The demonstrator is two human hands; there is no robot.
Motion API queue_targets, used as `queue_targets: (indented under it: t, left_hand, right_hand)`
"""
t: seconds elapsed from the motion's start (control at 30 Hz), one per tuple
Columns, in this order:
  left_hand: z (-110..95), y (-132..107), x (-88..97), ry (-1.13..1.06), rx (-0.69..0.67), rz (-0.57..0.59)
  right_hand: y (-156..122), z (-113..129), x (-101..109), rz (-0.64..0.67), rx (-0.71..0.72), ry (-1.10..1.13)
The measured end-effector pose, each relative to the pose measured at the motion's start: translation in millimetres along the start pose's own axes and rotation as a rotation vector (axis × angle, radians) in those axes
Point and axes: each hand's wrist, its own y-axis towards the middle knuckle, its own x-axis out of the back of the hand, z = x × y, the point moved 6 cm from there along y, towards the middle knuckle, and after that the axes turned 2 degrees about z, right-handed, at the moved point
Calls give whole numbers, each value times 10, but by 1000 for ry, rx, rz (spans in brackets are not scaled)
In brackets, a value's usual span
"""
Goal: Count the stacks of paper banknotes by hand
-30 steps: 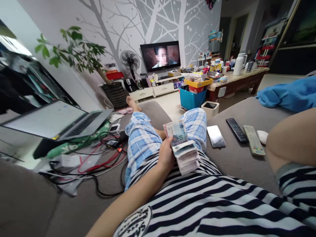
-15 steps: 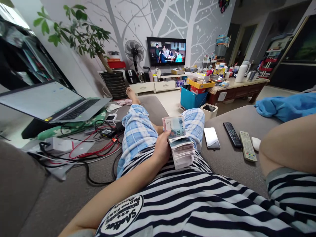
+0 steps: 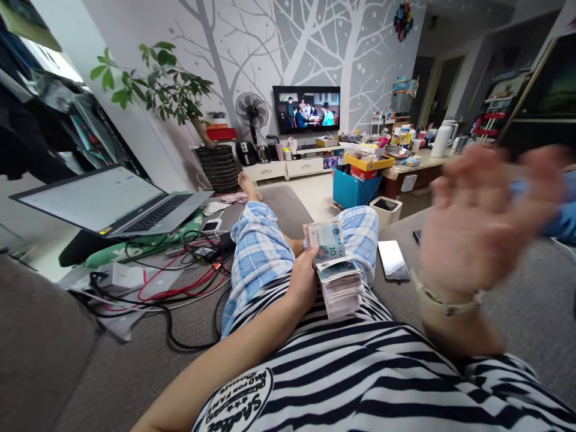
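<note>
A folded stack of banknotes (image 3: 341, 287) rests over my lap, with my left hand (image 3: 304, 277) closed around its left side. The upper part of the stack stands up and shows a note marked 10; the lower part fans down toward my striped shirt. Raised at the right, close to the camera, is my right hand (image 3: 477, 228). Its palm shows, the fingers are spread and blurred, and nothing is in it. A band circles that wrist. Between my two hands, on the sofa, lies a phone (image 3: 394, 260) with a bright screen.
At my left an open laptop (image 3: 153, 207) sits beside tangled cables (image 3: 180, 288) on the sofa (image 3: 67, 366). Past my legs stand a blue box (image 3: 353, 187), a small bin (image 3: 386, 210) and a cluttered table (image 3: 425, 161). A dark remote (image 3: 417, 236) is mostly hidden behind my right hand.
My right hand has come up into view with its palm open, covering the remotes. My left hand still holds the banknotes. The whole view has tilted up slightly.
</note>
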Motion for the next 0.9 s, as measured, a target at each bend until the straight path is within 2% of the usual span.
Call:
queue_targets:
  t: [0.07,0.17,0.2,0.27,0.37,0.9]
  left_hand:
    - [14,13,-1,2,1,12]
    - [18,18,5,11,-5,7]
    - [14,14,7,12,-12,4]
    - [-1,4,6,31,-36,3]
    - [-18,-10,-3,75,-64,9]
    - [67,-44,-36,-23,-2,61]
  right_hand:
    - [-167,-267,-30,-54,-20,21]
    - [-613,-878,-6,-122,-341,-41]
    - [-775,-1038,24,-155,-443,-63]
    - [-1023,-1234,29,-117,-580,-95]
    - [-1174,-1296,-6,-51,-665,-92]
    - [-1242,-1328,-103,27,-805,-57]
